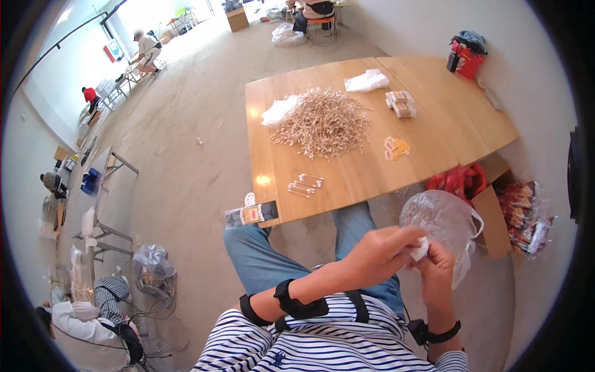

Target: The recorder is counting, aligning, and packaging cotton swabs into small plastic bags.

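Observation:
My left hand (389,248) and my right hand (436,265) meet over my lap, to the right of the table's near edge. Both are closed on a small, crumpled white piece (419,249), thin like tissue or plastic film; its kind is not clear. On the wooden table (347,186) lies a large heap of cotton swabs (325,124). Several loose swabs (304,186) lie apart from it, nearer to me. Orange and yellow cards (395,147) are scattered to the right, with wrapped packs (401,104) behind them.
A clear plastic bag (434,217) hangs beside my hands, near an open cardboard box (493,217) and packaged goods (525,217). White plastic bags (367,80) lie on the table. A dark packet (251,214) sits at its near left corner. Other people work farther off.

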A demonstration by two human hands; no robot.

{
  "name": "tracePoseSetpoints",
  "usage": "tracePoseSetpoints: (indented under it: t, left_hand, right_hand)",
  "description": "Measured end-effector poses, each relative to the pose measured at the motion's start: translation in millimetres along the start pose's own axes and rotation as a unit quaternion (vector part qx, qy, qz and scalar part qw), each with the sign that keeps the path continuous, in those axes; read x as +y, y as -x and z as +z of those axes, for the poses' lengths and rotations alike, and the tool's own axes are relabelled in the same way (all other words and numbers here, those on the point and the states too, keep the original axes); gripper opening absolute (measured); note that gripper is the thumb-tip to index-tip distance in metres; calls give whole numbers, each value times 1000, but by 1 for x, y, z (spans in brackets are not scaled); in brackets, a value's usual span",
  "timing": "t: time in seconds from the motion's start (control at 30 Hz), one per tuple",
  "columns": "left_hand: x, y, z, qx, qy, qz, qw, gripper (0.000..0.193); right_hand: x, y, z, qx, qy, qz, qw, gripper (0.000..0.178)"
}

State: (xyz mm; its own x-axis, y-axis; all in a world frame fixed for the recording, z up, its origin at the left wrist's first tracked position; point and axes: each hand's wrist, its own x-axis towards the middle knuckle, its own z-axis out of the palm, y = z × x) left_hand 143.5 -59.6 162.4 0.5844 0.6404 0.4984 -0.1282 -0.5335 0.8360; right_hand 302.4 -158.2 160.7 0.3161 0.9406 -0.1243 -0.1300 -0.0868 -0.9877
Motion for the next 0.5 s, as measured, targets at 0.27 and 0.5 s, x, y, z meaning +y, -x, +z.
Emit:
tracePoseSetpoints:
  t: [0.27,0.5]
  left_hand:
    - [-73,41,51,-448,-114,-108,880,28]
    - [-72,41,92,-490,-89,-70,864,18]
  right_hand:
    - [112,80,-125,-181,135,377,898,19]
    - [124,108,-119,-123,135,236,955,27]
